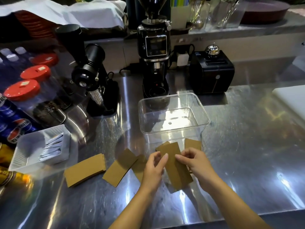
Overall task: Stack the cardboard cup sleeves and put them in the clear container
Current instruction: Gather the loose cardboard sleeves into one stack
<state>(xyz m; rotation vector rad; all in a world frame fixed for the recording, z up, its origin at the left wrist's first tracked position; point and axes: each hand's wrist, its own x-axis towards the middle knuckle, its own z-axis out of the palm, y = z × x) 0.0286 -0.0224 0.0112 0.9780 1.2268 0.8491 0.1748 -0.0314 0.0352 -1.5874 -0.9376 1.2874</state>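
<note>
Several flat brown cardboard cup sleeves lie on the steel counter in front of an empty clear container [173,116]. One sleeve [85,169] lies at the left, and another sleeve [119,167] overlaps a third next to it. A small stack of sleeves [175,166] is held between both hands just in front of the container. My left hand [154,167] pinches its left edge. My right hand [194,161] grips its right edge. One more sleeve [193,143] lies against the container's front wall, partly hidden by my right hand.
A white tray [24,146] with sachets sits at the left, beside red-lidded jars [22,90] and soda bottles. Two black coffee grinders [155,63] and a black box with a bell [212,71] stand behind the container. A white board [292,100] lies at the right.
</note>
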